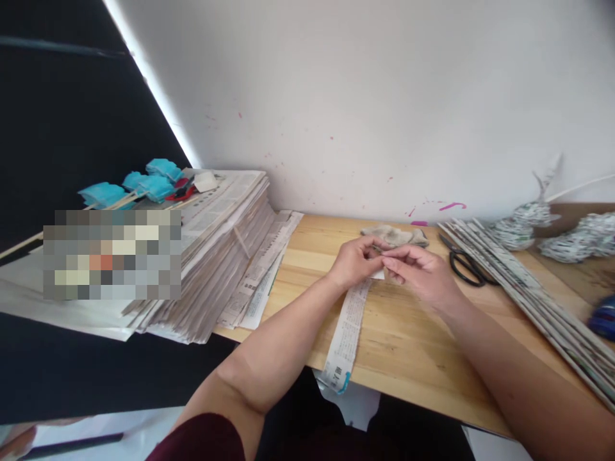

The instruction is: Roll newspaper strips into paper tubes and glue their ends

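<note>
A long newspaper strip (346, 330) lies on the wooden table (413, 346), its near end with a blue mark hanging over the front edge. At the strip's far end, my left hand (359, 261) has thumb and fingers pinched together. Fingertip to fingertip with it, my right hand (417, 272) is closed in a pinch too. Between and under the fingers a small white bit of paper shows; the fingers cover most of it. Just behind my hands lies a crumpled beige cloth (396, 235).
Stacked newspapers (225, 237) stand at the left, with blue packets (161, 186) on top. Black-handled scissors (466, 267) and long rolled paper sticks (528, 294) lie at the right. Woven paper figures (516, 227) sit behind them, near the white wall.
</note>
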Demonstrator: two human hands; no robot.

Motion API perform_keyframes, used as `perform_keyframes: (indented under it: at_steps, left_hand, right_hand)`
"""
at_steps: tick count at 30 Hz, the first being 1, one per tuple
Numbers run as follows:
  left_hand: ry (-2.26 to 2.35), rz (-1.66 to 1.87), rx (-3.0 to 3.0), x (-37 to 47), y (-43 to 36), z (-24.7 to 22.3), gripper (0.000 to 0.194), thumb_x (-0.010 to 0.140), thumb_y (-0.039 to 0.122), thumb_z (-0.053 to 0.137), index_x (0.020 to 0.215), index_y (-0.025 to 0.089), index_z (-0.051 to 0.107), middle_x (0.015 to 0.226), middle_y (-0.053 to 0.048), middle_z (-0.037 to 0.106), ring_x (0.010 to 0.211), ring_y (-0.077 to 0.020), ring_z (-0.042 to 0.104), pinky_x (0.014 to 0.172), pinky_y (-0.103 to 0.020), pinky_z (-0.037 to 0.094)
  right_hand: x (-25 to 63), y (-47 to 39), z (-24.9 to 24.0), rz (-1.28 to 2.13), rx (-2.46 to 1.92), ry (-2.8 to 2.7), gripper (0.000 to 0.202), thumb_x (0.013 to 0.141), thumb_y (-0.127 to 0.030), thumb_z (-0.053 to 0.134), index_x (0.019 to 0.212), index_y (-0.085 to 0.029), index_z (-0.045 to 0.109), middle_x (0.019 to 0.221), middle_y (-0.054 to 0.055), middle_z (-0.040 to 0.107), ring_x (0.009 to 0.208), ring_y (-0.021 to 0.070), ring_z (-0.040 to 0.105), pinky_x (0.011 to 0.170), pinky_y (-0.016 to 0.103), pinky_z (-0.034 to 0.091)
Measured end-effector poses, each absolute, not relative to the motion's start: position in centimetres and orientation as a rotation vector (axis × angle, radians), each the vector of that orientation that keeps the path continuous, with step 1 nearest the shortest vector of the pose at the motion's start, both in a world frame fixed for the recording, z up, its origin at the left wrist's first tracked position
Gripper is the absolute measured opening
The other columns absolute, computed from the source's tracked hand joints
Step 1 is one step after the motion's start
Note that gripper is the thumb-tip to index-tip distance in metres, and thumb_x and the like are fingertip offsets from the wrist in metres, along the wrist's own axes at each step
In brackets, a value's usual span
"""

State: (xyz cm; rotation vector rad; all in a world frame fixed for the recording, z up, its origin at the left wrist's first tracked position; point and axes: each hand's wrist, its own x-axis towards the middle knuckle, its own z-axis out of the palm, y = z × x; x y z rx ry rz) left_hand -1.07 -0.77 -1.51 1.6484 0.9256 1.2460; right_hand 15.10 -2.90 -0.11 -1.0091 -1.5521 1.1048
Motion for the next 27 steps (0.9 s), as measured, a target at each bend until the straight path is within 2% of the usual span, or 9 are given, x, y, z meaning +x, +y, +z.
perform_keyframes:
  at_steps: [4, 7, 13, 20, 27]
  left_hand:
    - [0.96, 1.252, 1.638, -1.0, -0.6, -1.4, 0.024, 0.072, 0.029, 0.069, 0.091, 0.013, 0.068, 0.054, 0.005, 0.055, 0.048, -0.005, 0.044, 0.049, -0.018, 0.033]
    - [0.949, 1.244, 1.523, -1.1, -0.7, -1.1, 0.031, 0.07, 0.034, 0.073, 0.092, 0.012, 0.068, 0.051, 0.005, 0.053, 0.044, -0.0044, 0.041, 0.046, -0.018, 0.03]
    - [0.817, 1.188, 1.314, -1.3, -1.0, -0.3, 0.047, 0.062, 0.041, 0.081, 0.095, 0.012, 0.065, 0.059, 0.001, 0.063, 0.049, -0.0089, 0.055, 0.049, -0.02, 0.042]
    - [0.742, 1.132, 1.271, -1.5, -1.3, 0.0, 0.048, 0.06, 0.042, 0.083, 0.095, 0.013, 0.065, 0.062, 0.0, 0.066, 0.049, -0.0106, 0.059, 0.046, -0.021, 0.045]
    - [0.655, 1.104, 1.302, -1.7, -1.1, -0.1, 0.044, 0.063, 0.034, 0.083, 0.097, 0.013, 0.065, 0.068, -0.003, 0.07, 0.059, -0.0142, 0.066, 0.059, -0.026, 0.051]
  right_hand:
    - [15.1, -2.8, 0.0, 1.19, -1.017, -1.49, 0.025, 0.076, -0.04, 0.073, 0.089, -0.018, 0.072, 0.066, 0.002, 0.063, 0.059, 0.0117, 0.054, 0.052, 0.025, 0.043]
    - [15.2, -2.8, 0.1, 1.261, -0.981, -1.45, 0.028, 0.076, -0.041, 0.073, 0.093, -0.019, 0.073, 0.071, 0.004, 0.064, 0.065, 0.0133, 0.058, 0.056, 0.026, 0.045]
    - [15.8, -2.5, 0.1, 1.541, -0.788, -1.326, 0.034, 0.072, -0.034, 0.077, 0.103, -0.021, 0.074, 0.078, 0.004, 0.064, 0.071, 0.0142, 0.06, 0.057, 0.025, 0.046]
    - [15.9, -2.9, 0.7, 1.509, -0.787, -1.372, 0.03, 0.075, -0.033, 0.074, 0.103, -0.021, 0.074, 0.077, 0.004, 0.066, 0.067, 0.0126, 0.06, 0.058, 0.026, 0.047]
    - [16.0, -3.3, 1.3, 1.478, -0.792, -1.431, 0.025, 0.077, -0.031, 0.072, 0.099, -0.021, 0.076, 0.075, 0.003, 0.066, 0.066, 0.0128, 0.06, 0.055, 0.025, 0.046]
